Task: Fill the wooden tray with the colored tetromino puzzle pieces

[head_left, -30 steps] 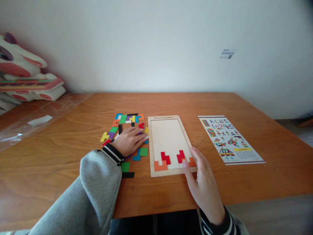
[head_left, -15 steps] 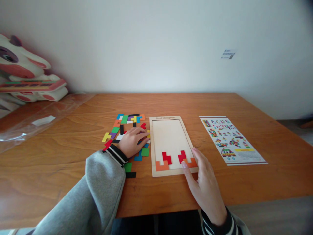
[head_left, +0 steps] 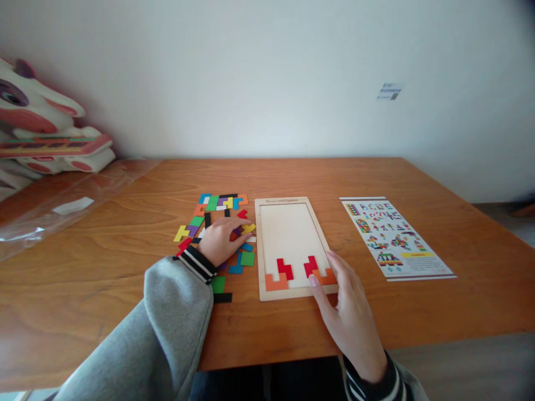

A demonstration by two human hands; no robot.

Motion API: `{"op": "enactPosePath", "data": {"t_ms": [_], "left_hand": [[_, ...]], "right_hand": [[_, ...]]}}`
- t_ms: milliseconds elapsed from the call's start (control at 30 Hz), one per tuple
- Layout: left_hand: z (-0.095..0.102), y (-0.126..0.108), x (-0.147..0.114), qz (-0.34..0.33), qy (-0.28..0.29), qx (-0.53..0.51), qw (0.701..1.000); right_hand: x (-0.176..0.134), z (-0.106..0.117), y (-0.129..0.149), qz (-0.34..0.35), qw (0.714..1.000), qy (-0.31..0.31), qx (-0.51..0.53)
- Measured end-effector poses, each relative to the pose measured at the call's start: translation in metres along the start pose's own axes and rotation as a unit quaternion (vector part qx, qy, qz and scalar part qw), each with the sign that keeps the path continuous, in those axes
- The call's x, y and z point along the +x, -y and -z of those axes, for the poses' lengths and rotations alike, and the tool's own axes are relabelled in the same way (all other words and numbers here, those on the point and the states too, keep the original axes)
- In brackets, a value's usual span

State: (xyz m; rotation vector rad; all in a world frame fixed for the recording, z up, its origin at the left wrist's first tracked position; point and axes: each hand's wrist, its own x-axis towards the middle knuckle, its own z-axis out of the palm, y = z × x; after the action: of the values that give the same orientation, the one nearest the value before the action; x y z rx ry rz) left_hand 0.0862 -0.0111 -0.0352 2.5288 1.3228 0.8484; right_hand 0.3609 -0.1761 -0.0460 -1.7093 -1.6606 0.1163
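Note:
My left hand hovers over or rests on a spread of coloured puzzle pieces, thumb and fingers apart. Red and purple pieces show between them; others are hidden under the palm. By its fingertips lies a yellow piece, and a green square piece sits nearer me. To the right is a wooden puzzle board. Along its near end are two orange pieces, the left one in the corner, and two red pieces, one at left, one at right. My right hand is open at the board's near right corner.
A printed pattern sheet lies on the table to the right. A clear plastic bag is at the left. Behind it stands a white and pink animal-shaped toy keyboard. The wall rises beyond the table's back edge.
My left hand has shifted slightly left, away from the board, uncovering the yellow piece and the red and purple ones. The right hand stays in place.

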Motion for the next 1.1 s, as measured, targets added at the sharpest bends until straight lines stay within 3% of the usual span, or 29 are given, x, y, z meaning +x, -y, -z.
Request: {"op": "enactPosePath", "data": {"t_ms": [400, 733, 900, 1100], "left_hand": [[0.003, -0.004, 0.002, 0.047, 0.013, -0.034, 0.998], [0.007, -0.005, 0.004, 0.108, 0.030, -0.175, 0.978], [0.006, -0.025, 0.001, 0.079, -0.014, -0.194, 0.978], [0.001, -0.061, -0.006, -0.014, -0.036, -0.264, 0.964]], "right_hand": [[0.000, 0.001, 0.001, -0.004, 1.000, 0.007, -0.004], [0.000, 0.000, 0.000, 0.001, 1.000, 0.004, -0.003], [0.001, 0.001, 0.002, 0.002, 1.000, -0.009, 0.011], [0.002, 0.007, 0.006, 0.010, 0.998, -0.039, 0.038]]}}
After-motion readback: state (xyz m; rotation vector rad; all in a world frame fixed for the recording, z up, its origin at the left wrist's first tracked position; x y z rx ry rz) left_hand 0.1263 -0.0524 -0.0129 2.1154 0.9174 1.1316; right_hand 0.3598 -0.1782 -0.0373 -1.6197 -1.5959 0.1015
